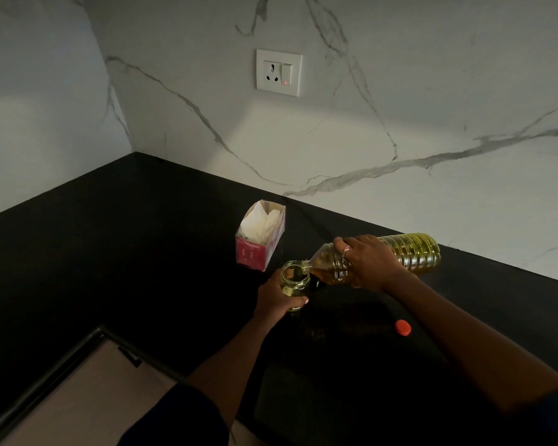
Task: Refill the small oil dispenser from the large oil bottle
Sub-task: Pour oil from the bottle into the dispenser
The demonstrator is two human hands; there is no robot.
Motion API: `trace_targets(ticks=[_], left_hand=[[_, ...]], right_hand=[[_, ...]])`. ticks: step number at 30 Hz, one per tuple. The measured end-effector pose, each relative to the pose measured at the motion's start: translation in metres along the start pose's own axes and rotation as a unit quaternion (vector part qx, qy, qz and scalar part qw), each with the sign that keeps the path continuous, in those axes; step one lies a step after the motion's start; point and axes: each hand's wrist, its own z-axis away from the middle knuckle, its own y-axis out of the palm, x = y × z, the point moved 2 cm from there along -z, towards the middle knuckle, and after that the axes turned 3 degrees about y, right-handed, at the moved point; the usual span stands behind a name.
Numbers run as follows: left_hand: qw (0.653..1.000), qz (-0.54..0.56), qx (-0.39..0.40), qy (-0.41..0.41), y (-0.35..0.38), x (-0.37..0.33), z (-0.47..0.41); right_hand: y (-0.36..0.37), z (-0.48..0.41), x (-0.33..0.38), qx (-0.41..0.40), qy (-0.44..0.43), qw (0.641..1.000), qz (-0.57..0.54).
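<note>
The small glass oil dispenser [293,280] stands upright on the black counter [126,239], its mouth uncovered and some yellow oil inside. My left hand [276,299] wraps around its lower body. My right hand [369,263] grips the large ribbed plastic oil bottle [413,252], which lies nearly horizontal with its open neck resting over the dispenser's rim. Yellow oil fills most of the tilted bottle. A dark round object [318,283], too dark to identify, sits just behind the dispenser.
An orange-red bottle cap [403,327] lies on the counter to the right of the dispenser. A pink open box with white tissue [261,239] stands behind it. Marble walls meet in a corner; a socket [279,72] is on the back wall. The counter edge runs at lower left.
</note>
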Motion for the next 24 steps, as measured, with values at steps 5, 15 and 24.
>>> trace_targets(ticks=[5,15,24], left_hand=[[1.0,0.001,0.002,-0.004,0.0002,-0.0017,0.0003],[1.0,0.001,-0.001,0.005,-0.0017,-0.0037,0.0032],[1.0,0.004,0.005,-0.009,-0.001,-0.0046,0.0028]], right_hand=[[-0.0009,-0.0014,-0.0003,0.005,-0.004,1.0,-0.002],[-0.0009,-0.003,-0.0012,0.003,-0.008,1.0,-0.006],[0.0008,-0.0028,-0.0016,0.011,-0.003,1.0,0.003]])
